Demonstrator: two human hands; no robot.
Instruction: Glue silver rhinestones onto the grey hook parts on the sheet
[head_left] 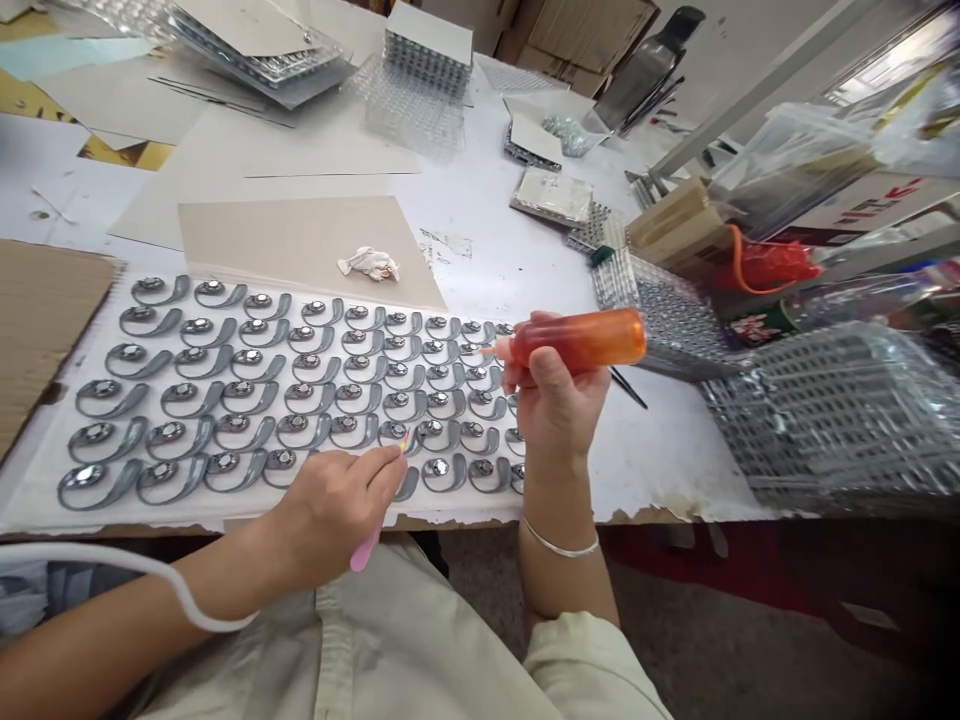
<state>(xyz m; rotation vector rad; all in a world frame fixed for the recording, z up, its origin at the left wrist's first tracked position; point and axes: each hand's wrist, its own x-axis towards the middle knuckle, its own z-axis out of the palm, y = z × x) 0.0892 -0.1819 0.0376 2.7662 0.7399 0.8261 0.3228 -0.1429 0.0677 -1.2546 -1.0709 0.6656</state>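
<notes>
Head view showed the left hand (330, 515) pinching a pink tool (366, 550) at grey curved pieces (300, 392) rowed left of centre, probably spaced for access. The right hand's (559, 410) fingers gripped an orange bottle (589, 338) right of centre, perhaps for easy reach. Both hands hid some pieces; wrapped stacks (840, 420) crowded the right edge.

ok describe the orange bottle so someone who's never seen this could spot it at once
On the white table, find the rows of gray curled pieces. Near their right end, the right hand holds the orange bottle sideways, its thin nozzle pointing left. Its bright orange body, redder toward the nozzle, sets it apart from the gray curled pieces.
</notes>
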